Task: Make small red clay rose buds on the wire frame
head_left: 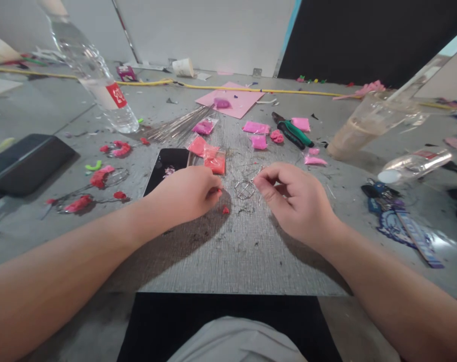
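With our right hand [298, 201], fingers pinched together, we hold the edge, the best grip, of a likely light, bendable wire ring [245, 189] between our hands; whether our curled left hand [186, 193] grips anything, we cannot tell.

- Right hand [298, 201]: pinches a wire frame [245, 190], its loop just left of the fingertips.
- Left hand [185, 193]: curled, a small red bit [220, 192] at its fingertips.
- Just beyond the left hand: phone [171, 163], orange packets [215, 162].
- Beyond the right hand: green-handled pliers [294, 133].
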`<state>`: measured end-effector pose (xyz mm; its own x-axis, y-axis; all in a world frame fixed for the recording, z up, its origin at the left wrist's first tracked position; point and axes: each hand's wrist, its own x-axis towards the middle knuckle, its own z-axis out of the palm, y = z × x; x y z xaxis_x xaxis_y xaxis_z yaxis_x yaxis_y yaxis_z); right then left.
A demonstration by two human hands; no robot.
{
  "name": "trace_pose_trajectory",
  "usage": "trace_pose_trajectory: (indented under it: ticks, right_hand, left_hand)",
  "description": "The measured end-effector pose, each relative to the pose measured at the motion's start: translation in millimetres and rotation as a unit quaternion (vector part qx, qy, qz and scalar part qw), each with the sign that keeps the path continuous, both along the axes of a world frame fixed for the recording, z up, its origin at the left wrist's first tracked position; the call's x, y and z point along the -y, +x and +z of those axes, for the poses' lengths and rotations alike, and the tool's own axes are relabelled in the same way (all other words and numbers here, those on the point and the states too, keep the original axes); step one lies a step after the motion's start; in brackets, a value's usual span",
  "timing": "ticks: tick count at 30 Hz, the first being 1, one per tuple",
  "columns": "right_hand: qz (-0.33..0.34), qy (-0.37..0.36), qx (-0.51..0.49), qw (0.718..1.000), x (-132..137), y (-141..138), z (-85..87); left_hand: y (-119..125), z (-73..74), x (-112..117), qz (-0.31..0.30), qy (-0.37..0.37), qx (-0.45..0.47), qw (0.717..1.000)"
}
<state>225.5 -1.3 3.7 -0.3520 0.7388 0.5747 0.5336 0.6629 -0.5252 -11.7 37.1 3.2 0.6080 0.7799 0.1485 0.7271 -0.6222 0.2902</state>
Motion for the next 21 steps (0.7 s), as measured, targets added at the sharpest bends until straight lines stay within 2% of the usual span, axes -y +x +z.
trace_pose_trajectory:
  ticks: [4, 8, 12, 17, 21]
  right_hand:
    - [-0.012, -0.065, -0.03, 0.997, -1.8, 0.1, -3.6]
    - [0.006, -0.097, -0.025, 0.995, -2.6, -0.3, -5.0]
    - [0.021, -0.053, 0.002, 0.998, -3.1, -1.4, -5.4]
    - [0.053, 0.01, -0.016, 0.998, -0.5, -3.7, -5.1]
    - [0.066, 0.012, -0.023, 0.997, 2.2, -4.4, -4.9]
  left_hand:
    - [-1.4, -0.8, -1.3, -0.003, -0.007, -0.016, 1.0]
    - [0.2, -0.2, -1.2, -0.019, -0.036, 0.047, 0.998]
    - [5.7, 6.7, 3.5, 0.01, -0.11, 0.149, 0.983]
    - [11.1, 15.5, 13.3, 0.028, -0.232, 0.203, 0.951]
    - [11.8, 15.7, 17.9, 0.029, -0.26, 0.233, 0.937]
